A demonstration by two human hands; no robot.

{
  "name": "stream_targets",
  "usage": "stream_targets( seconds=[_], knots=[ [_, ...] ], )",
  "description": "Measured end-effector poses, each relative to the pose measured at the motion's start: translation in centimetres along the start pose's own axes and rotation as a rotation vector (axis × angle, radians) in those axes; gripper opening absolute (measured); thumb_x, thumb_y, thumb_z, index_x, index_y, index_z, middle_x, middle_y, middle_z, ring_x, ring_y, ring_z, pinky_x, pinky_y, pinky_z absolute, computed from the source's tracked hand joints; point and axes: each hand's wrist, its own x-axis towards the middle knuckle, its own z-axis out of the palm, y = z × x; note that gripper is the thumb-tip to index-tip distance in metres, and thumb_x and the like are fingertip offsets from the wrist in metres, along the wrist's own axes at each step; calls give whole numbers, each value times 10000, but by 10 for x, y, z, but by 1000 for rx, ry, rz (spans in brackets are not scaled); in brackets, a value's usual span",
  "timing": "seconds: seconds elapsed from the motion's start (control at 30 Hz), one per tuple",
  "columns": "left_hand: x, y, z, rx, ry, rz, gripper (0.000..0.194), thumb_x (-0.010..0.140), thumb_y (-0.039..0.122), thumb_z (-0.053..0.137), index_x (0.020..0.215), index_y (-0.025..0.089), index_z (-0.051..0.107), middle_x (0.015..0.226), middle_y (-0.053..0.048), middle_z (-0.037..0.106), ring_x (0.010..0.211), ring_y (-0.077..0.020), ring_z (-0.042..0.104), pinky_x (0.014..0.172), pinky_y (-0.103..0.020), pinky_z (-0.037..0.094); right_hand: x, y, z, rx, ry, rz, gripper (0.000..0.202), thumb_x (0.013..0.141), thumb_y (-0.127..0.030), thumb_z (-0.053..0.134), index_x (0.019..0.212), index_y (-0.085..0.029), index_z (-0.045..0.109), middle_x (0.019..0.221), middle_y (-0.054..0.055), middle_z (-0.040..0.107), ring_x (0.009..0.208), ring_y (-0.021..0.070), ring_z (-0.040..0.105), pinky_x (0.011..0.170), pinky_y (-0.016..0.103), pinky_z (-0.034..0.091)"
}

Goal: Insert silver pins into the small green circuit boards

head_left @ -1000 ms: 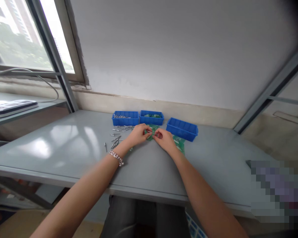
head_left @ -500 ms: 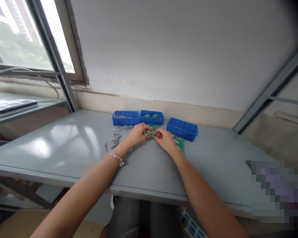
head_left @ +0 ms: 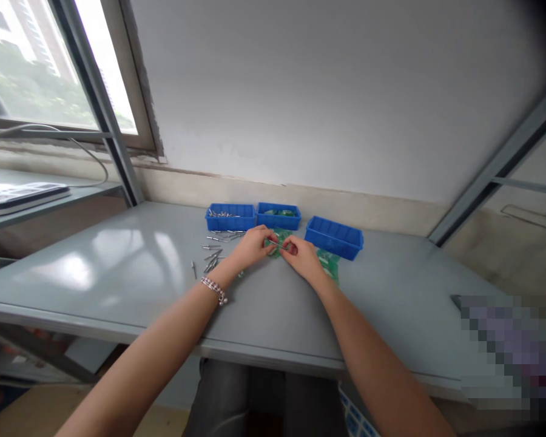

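Between the fingertips of both hands runs a thin metal rivet, its ends hidden by the fingers. My left hand pinches one end, and my right hand is closed on the other. Just behind and under the fingers lies a green plastic bag. Another green bag sits beside my right wrist, partly covered by it. Several loose rivets with long thin stems are scattered left of my left hand, some hidden behind it.
Along the wall stand a blue bin holding small metal pieces, a blue bin with green bags, and another blue bin angled to the right. A blurred-out object lies at the grey table's right edge. Metal posts flank both sides.
Both hands stay in nearly the same place, with the rivet tilted slightly more between them. My legs under the table have shifted a little.
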Motion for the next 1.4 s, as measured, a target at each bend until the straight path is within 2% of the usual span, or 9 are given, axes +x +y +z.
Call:
stream_targets(
  seconds=[0.4, 0.67, 0.93, 1.17, 1.4],
  knots=[
    [0, 0, 0, -7, 5, 4, 113, 687, 187, 581, 794, 166, 612, 813, -19, 555, 568, -76, 458, 622, -222, 389, 1, 1, 1, -33, -7, -23, 43, 717, -160, 577, 751, -166, 602, 548, -34, 476, 523, 103, 443, 527, 203, 319],
    [0, 0, 0, -12, 3, 3, 117, 695, 185, 572, 807, 170, 606, 816, -13, 548, 573, -76, 455, 629, -223, 390, 1, 2, 1, -60, 1, -61, 69, 749, -178, 565, 751, -169, 633, 627, -5, 551, 556, 111, 466, 563, 211, 341],
    [-1, 1, -2, -12, -55, 6, 180, 711, 253, 592, 870, 168, 589, 860, -30, 534, 667, -106, 498, 699, -249, 413, 1, 6, -1, -140, 7, -61, 79, 756, -182, 558, 773, -177, 635, 671, 10, 557, 585, 123, 473, 579, 227, 346],
    [0, 2, -3, -14, -105, 13, 155, 740, 235, 559, 869, 154, 587, 858, -45, 528, 743, -126, 507, 697, -243, 411, 0, 4, -3, -188, -4, -56, 81, 769, -191, 555, 790, -181, 632, 679, 12, 543, 596, 126, 480, 594, 230, 353],
    [-1, 2, -2, -20, -87, 33, 151, 768, 260, 520, 849, 154, 593, 836, -43, 538, 759, -132, 506, 698, -244, 408, 0, 4, -3, -195, -15, -62, 85, 773, -204, 555, 782, -185, 637, 655, 11, 531, 592, 127, 475, 577, 228, 342]
  ],
)
